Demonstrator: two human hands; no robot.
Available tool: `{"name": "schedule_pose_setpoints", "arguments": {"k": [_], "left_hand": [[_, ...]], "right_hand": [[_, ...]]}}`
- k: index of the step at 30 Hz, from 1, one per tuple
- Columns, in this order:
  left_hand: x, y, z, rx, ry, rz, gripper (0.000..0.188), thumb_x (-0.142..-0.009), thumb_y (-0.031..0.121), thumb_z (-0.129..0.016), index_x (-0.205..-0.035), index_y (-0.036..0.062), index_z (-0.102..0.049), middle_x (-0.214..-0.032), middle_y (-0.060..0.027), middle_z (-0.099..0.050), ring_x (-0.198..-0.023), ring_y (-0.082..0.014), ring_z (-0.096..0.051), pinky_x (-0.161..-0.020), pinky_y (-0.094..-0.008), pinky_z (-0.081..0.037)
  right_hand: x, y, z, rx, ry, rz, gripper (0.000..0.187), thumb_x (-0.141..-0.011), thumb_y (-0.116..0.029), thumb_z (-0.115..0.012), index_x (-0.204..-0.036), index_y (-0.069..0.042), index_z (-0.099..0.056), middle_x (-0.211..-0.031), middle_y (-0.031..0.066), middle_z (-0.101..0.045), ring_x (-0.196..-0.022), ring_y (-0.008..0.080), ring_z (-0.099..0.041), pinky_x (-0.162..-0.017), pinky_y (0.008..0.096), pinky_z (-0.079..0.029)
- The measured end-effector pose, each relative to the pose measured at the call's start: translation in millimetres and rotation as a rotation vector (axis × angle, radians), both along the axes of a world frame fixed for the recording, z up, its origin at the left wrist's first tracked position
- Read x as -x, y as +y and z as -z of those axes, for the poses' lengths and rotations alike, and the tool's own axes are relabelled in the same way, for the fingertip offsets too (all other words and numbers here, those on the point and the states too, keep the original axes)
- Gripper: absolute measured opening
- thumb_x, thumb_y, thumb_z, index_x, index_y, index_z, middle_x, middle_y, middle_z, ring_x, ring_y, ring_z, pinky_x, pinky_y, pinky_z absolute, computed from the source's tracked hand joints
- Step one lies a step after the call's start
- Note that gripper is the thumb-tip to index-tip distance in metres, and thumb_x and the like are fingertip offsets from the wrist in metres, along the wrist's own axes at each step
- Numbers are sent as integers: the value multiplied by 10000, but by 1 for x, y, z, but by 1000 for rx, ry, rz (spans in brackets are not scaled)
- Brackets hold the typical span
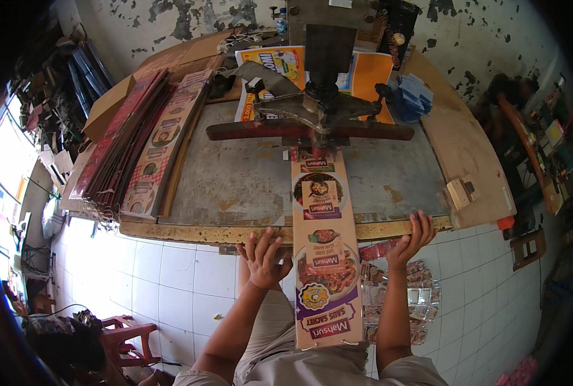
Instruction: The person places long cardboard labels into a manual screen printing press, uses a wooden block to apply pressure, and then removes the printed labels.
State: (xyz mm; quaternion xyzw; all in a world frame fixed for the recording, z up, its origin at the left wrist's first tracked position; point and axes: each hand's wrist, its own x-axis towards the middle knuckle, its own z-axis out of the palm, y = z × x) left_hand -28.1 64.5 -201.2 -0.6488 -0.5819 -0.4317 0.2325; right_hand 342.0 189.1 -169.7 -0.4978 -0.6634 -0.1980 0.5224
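Observation:
A long printed cardboard strip [325, 222] with food pictures lies over the table's front edge. Its near end hangs close to my lap, and two small loops stick out there. The far end reaches the dark metal press head [320, 106], which hides part of it. My left hand [261, 257] rests on the wooden table edge [203, 233] left of the strip, fingers spread and holding nothing. To the strip's right, my right hand [411, 241] lies on the same edge, its fingers stretched and apart. Neither hand visibly touches the strip.
Stacked printed cardboard strips [161, 145] lie on the table's left. Behind the press are orange and yellow printed sheets [373, 77] and a blue bundle [414, 96]. A small wooden block [460, 192] sits at right. Printed packs [422, 296] cover floor tiles below; a red stool [129, 341] stands lower left.

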Motion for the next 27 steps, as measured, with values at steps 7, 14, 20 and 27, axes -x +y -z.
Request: {"name": "schedule_pose_setpoints", "arguments": {"k": [7,14,20,27], "left_hand": [[1,-1,0,7,3,-5,613,-902,321,-805,-1472,202,-613,-1621,-71,-607,-1638,-388,-340,-1382,-628,19],[-1,-2,-4,18,-3,-6,614,-901,320,-807,-1472,203,-613,-1627,-69,-603,-1650,-390,-325,-1383,-627,22],[-1,-5,-9,60,44,13,713,-902,265,-823,-1536,162,-516,-1671,-131,-530,-1659,-445,-264,-1363,-658,2],[0,-7,-13,66,60,17,668,-925,304,-810,-1520,142,-552,-1671,-121,-540,-1658,-437,-272,-1366,-652,1]], "right_hand": [[2,0,-2,-6,9,-11,593,-1217,-451,-254,-1465,-89,-653,-1591,128,-579,-1594,372,-408,-1344,624,-142],[2,-2,-4,12,1,-18,579,-1212,-421,-265,-1496,-84,-641,-1596,127,-576,-1605,368,-397,-1352,628,-133],[1,-5,-4,27,0,-7,585,-1214,-423,-265,-1489,-79,-649,-1593,130,-579,-1610,368,-395,-1358,635,-130],[4,-10,-11,62,19,0,577,-1213,-425,-283,-1491,-76,-649,-1594,131,-582,-1608,378,-401,-1359,638,-134]]}}
